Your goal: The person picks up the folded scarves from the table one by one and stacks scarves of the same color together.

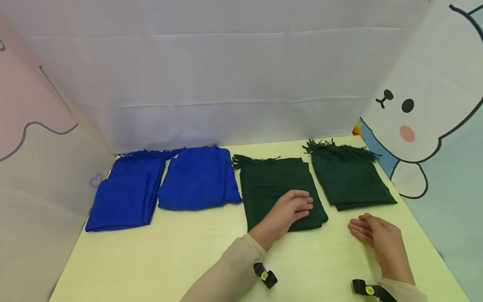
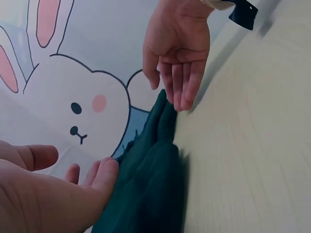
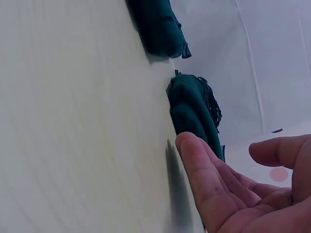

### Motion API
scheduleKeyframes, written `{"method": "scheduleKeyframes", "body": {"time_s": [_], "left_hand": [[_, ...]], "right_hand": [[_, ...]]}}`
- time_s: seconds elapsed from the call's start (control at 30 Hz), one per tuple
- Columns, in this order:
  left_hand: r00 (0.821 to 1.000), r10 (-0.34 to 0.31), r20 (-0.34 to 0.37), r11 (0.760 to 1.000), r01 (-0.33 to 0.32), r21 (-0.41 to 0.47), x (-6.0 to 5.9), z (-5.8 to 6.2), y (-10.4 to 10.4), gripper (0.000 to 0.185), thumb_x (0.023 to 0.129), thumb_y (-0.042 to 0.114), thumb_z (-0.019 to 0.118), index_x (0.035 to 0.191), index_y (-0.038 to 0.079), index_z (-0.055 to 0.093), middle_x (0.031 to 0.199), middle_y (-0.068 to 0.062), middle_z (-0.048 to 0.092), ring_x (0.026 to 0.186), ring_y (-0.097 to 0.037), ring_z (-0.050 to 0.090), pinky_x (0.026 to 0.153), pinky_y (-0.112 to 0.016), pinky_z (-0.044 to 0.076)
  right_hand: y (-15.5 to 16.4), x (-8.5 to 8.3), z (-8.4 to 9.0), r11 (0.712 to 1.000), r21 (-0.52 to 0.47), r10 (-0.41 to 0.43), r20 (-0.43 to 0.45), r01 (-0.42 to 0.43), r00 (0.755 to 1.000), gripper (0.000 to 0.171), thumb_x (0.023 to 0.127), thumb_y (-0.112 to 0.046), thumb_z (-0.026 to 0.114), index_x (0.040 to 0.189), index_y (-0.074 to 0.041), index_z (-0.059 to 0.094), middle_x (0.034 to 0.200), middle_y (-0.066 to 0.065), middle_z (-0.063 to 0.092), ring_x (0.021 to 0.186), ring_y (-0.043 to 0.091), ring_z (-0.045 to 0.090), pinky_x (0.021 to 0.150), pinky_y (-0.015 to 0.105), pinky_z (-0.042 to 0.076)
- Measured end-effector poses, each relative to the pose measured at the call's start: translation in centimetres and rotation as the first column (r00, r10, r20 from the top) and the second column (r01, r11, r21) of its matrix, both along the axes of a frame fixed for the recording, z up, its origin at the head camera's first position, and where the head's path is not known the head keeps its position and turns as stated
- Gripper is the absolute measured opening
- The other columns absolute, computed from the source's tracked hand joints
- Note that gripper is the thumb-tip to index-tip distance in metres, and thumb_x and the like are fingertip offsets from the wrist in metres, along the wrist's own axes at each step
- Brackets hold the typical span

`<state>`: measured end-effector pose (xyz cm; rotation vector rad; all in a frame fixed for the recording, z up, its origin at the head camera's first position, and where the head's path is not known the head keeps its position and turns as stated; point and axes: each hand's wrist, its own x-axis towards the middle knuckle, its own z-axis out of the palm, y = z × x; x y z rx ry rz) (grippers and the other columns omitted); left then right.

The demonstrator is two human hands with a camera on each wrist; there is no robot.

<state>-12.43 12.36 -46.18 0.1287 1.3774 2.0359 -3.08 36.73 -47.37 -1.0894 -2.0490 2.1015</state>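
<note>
The left hand [image 1: 292, 209] lies flat, fingers relaxed, on the near part of a folded dark green scarf [image 1: 275, 184], right of the table's middle. The right hand [image 1: 377, 237] rests loose on the pale yellow table [image 1: 158, 256], holding nothing, near a second green scarf [image 1: 349, 178] farther right. Two folded blue scarves lie to the left: one [image 1: 198, 178] just beside the green, another [image 1: 124, 197] at the far left. Four scarves in all.

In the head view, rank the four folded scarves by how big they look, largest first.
1. Left blue scarf.
2. Left green scarf, under the left hand.
3. Right blue scarf, nearly alike.
4. Right green scarf, smallest.
</note>
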Motion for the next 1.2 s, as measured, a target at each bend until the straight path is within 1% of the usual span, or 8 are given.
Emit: {"method": "scheduleKeyframes", "body": {"time_s": [0.13,0.3,0.53,0.73,0.87,1.0,1.13,1.2], "left_hand": [[0.993,-0.012,0.118,0.996,0.001,0.087,-0.1,0.1,3.1,0.037,0.101,0.014,0.055,0.136,0.002,0.052,0.140,-0.019,0.052,0.132,-0.033,0.049,0.108,-0.047,0.044],[0.971,0.048,0.236,0.994,-0.070,0.085,-0.1,0.1,6.1,0.048,0.098,0.010,0.055,0.144,0.006,0.044,0.147,-0.017,0.040,0.139,-0.036,0.036,0.110,-0.055,0.038],[0.897,0.211,0.389,0.964,-0.256,0.067,-0.5,-0.5,9.0,0.067,0.092,0.005,0.058,0.152,-0.003,0.029,0.156,-0.025,0.027,0.146,-0.044,0.023,0.109,-0.060,0.036],[0.849,0.268,0.455,0.951,-0.310,0.018,-1.0,-0.3,10.8,0.068,0.088,0.003,0.058,0.149,-0.010,0.031,0.154,-0.032,0.029,0.143,-0.049,0.025,0.097,-0.067,0.044],[0.852,0.287,0.439,0.953,-0.302,-0.035,-1.2,-0.5,11.6,0.060,0.087,0.003,0.059,0.143,-0.010,0.040,0.145,-0.032,0.040,0.136,-0.048,0.038,0.100,-0.066,0.042],[0.859,0.281,0.428,0.955,-0.297,-0.031,-1.4,-0.7,12.0,0.052,0.087,0.002,0.059,0.136,-0.008,0.045,0.134,-0.024,0.048,0.126,-0.042,0.048,0.103,-0.058,0.044],[0.856,0.273,0.438,0.958,-0.285,-0.040,-1.4,-0.9,12.3,0.052,0.088,0.000,0.060,0.137,-0.006,0.045,0.131,-0.024,0.045,0.117,-0.042,0.049,0.098,-0.053,0.049],[0.865,0.264,0.427,0.962,-0.267,-0.055,-1.5,-1.2,12.4,0.044,0.088,0.001,0.060,0.131,-0.004,0.049,0.122,-0.024,0.047,0.111,-0.041,0.053,0.097,-0.052,0.049]], "right_hand": [[0.6,0.1,-0.1,0.998,-0.028,-0.047,0.016,0.048,0.999,0.053,0.106,-0.031,0.046,0.139,0.010,0.040,0.084,-0.005,0.073,0.082,0.013,0.074,0.076,0.033,0.060],[1.1,0.3,-0.5,0.994,-0.061,-0.084,0.030,0.085,0.996,0.049,0.106,-0.030,0.046,0.136,0.008,0.043,0.084,-0.004,0.073,0.082,0.014,0.074,0.076,0.034,0.060],[2.5,0.7,-0.5,0.973,-0.189,-0.140,-0.013,0.135,0.990,0.042,0.104,-0.031,0.052,0.129,0.003,0.047,0.085,0.000,0.075,0.084,0.018,0.074,0.078,0.038,0.060],[3.8,1.7,-0.6,0.951,-0.285,-0.152,-0.090,0.121,0.984,0.027,0.103,-0.031,0.054,0.109,-0.005,0.061,0.088,0.004,0.075,0.086,0.023,0.074,0.080,0.040,0.059],[4.1,2.2,-0.8,0.934,-0.345,-0.142,-0.130,0.090,0.981,0.025,0.104,-0.028,0.053,0.095,-0.012,0.070,0.090,0.007,0.076,0.088,0.024,0.074,0.081,0.040,0.059],[4.4,2.2,-1.3,0.925,-0.369,-0.147,-0.137,0.087,0.980,0.027,0.105,-0.028,0.049,0.095,-0.013,0.070,0.092,0.006,0.076,0.090,0.023,0.074,0.082,0.039,0.059],[5.0,2.2,-1.8,0.876,-0.477,-0.173,-0.157,0.079,0.972,0.031,0.106,-0.026,0.045,0.097,-0.011,0.071,0.095,0.009,0.075,0.094,0.025,0.073,0.086,0.042,0.057],[5.2,2.3,-2.1,0.840,-0.540,-0.190,-0.182,0.063,0.965,0.033,0.107,-0.025,0.044,0.097,-0.009,0.071,0.097,0.011,0.075,0.096,0.027,0.072,0.088,0.043,0.057]]}}
